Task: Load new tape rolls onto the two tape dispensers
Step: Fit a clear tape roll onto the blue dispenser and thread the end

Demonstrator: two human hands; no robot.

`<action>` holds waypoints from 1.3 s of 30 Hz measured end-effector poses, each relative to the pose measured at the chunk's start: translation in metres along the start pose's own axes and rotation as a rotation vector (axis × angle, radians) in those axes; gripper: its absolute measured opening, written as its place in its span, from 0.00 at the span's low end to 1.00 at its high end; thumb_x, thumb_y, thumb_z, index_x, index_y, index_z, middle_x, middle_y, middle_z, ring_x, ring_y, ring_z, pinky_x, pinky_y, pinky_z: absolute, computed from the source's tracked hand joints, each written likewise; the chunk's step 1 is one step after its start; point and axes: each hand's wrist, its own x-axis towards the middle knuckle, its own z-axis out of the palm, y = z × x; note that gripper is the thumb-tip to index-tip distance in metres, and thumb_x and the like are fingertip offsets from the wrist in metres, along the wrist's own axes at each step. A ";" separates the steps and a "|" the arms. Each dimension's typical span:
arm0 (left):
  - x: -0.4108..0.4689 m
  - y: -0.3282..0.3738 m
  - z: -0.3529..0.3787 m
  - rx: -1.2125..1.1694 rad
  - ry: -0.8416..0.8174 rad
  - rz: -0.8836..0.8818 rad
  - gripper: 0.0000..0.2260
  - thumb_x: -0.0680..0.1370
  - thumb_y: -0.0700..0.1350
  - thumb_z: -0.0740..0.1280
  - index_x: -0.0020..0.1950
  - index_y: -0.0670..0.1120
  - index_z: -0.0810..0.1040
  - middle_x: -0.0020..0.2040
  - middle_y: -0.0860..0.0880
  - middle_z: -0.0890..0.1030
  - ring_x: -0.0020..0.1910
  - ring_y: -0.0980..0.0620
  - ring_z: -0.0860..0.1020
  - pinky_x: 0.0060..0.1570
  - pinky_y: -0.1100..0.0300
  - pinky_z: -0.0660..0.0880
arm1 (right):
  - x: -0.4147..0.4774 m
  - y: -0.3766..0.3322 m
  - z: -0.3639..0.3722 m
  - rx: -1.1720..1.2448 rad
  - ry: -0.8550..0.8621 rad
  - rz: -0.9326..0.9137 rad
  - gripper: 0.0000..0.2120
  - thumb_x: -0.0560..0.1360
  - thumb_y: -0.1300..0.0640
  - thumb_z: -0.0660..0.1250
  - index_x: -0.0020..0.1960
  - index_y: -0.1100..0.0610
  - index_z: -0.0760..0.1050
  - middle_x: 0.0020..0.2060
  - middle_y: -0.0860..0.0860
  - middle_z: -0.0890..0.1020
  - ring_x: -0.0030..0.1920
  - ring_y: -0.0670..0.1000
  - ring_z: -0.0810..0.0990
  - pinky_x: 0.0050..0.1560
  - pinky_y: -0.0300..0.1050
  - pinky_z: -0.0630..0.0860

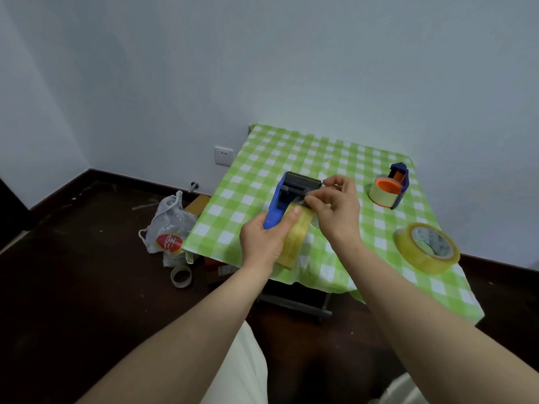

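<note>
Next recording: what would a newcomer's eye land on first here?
The two hands meeting mid-frame over the green checked tablecloth: the left hand grips a blue tape dispenser with a yellowish tape roll on it, while the right hand pinches at its black front. Next, on the table's right, a second dispenser, orange-hubbed, and a loose tape roll near the edge.

Pale blue walls (262, 53) meet dark floor (73, 287); a green-checked table (262, 158) stands against them.
</note>
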 end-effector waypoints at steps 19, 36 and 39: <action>0.010 0.007 -0.008 0.031 -0.167 -0.065 0.20 0.67 0.57 0.74 0.30 0.47 0.68 0.28 0.53 0.69 0.30 0.55 0.68 0.34 0.62 0.66 | 0.014 -0.004 0.007 -0.195 -0.010 -0.160 0.07 0.75 0.60 0.67 0.46 0.62 0.81 0.50 0.49 0.73 0.50 0.43 0.71 0.51 0.47 0.74; 0.007 0.019 -0.011 0.157 -0.392 -0.057 0.14 0.62 0.42 0.80 0.44 0.47 0.80 0.36 0.53 0.82 0.36 0.58 0.81 0.40 0.61 0.80 | 0.015 0.008 0.003 -0.208 0.092 -0.238 0.07 0.74 0.61 0.67 0.45 0.64 0.82 0.48 0.54 0.78 0.46 0.45 0.73 0.41 0.36 0.68; 0.007 0.022 -0.011 0.151 -0.409 -0.067 0.12 0.65 0.41 0.78 0.43 0.45 0.79 0.36 0.52 0.81 0.33 0.61 0.80 0.36 0.66 0.78 | 0.015 0.010 0.003 -0.289 0.110 -0.304 0.07 0.74 0.61 0.67 0.45 0.64 0.82 0.48 0.57 0.80 0.44 0.45 0.72 0.40 0.39 0.68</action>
